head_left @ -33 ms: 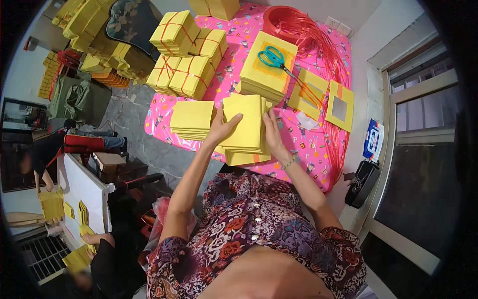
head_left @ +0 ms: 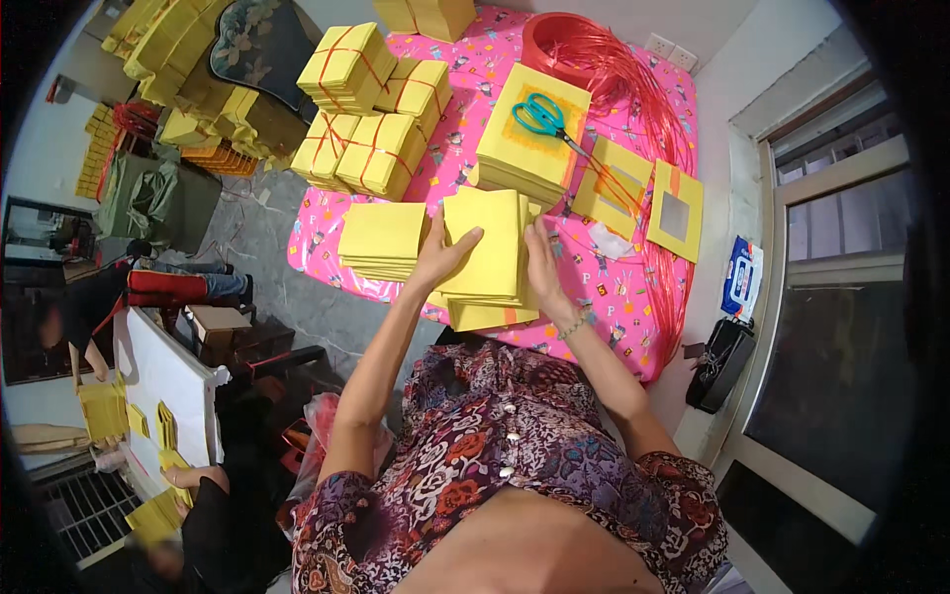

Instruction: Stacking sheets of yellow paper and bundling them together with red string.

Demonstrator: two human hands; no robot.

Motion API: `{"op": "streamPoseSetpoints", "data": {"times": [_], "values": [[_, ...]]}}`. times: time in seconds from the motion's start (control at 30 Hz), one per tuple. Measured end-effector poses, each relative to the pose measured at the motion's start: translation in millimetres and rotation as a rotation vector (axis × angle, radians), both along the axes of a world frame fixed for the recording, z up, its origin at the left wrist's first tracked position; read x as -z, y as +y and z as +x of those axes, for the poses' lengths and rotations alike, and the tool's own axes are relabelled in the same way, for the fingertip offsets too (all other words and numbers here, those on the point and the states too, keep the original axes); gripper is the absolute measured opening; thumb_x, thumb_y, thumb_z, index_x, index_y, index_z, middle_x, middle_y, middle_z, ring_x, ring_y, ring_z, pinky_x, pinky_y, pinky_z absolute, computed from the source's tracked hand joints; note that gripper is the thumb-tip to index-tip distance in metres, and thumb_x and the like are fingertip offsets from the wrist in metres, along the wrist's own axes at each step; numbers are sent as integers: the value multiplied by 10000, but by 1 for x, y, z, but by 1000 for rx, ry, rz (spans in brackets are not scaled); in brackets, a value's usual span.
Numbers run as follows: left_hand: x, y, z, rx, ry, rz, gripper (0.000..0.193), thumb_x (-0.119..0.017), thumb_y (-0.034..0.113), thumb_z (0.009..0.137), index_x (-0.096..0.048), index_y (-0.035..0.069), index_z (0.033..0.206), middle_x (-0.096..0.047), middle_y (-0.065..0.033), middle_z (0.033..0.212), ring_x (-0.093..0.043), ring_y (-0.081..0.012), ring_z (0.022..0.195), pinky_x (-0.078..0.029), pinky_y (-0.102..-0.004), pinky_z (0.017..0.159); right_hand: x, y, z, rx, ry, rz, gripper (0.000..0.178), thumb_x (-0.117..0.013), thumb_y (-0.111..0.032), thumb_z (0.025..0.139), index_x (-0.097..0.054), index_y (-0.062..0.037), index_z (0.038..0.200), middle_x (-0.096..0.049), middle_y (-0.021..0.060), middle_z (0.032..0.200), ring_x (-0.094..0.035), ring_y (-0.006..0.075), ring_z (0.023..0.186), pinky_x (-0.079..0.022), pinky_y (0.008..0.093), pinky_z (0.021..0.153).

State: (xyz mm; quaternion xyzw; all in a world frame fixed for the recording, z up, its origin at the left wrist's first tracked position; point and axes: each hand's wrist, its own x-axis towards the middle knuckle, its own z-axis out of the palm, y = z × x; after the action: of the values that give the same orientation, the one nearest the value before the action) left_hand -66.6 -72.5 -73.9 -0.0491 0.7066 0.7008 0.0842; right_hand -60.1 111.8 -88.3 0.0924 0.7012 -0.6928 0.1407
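A stack of yellow folded papers [head_left: 487, 230] lies at the table's near edge between my two hands. My left hand [head_left: 441, 257] grips its left side, the thumb laid over the top sheet. Against the right edges presses my right hand [head_left: 544, 267], its fingers partly hidden behind the stack. Some lower sheets stick out toward me. Just left of my left hand sits another, lower pile of yellow papers [head_left: 384, 232]. Beyond the held stack stands a taller yellow pile [head_left: 524, 158] with teal-handled scissors [head_left: 540, 115] on top.
Yellow bundles tied with red strip [head_left: 381, 148] stand at the back left of the pink patterned table cover [head_left: 614, 307]. Red plastic strips [head_left: 665, 148] trail from a red tub [head_left: 550, 48] down the right. Two co-workers handle yellow papers at a white table [head_left: 188, 366] at left.
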Motion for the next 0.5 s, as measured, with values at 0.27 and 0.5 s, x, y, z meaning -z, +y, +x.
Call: {"op": "streamPoseSetpoints", "data": {"times": [0.27, 0.5], "values": [[5, -1, -8, 110, 35, -26, 879, -699, 216, 818, -120, -43, 1428, -402, -176, 1360, -392, -238, 1262, -326, -336, 1044, 16, -10, 2, -82, 176, -89, 766, -369, -451, 959, -41, 38, 1449, -8, 213, 1522, 21, 305, 1415, -53, 393, 1142], [7, -3, -10, 164, -3, 46, 946, -698, 189, 816, -28, -25, 1450, -371, -186, 1387, -393, -247, 1267, -329, -337, 1046, 5, -6, 0, -93, 164, 78, 761, -382, -410, 960, 14, 11, 1455, 28, 206, 1523, 72, 305, 1412, -22, 402, 1144]]}}
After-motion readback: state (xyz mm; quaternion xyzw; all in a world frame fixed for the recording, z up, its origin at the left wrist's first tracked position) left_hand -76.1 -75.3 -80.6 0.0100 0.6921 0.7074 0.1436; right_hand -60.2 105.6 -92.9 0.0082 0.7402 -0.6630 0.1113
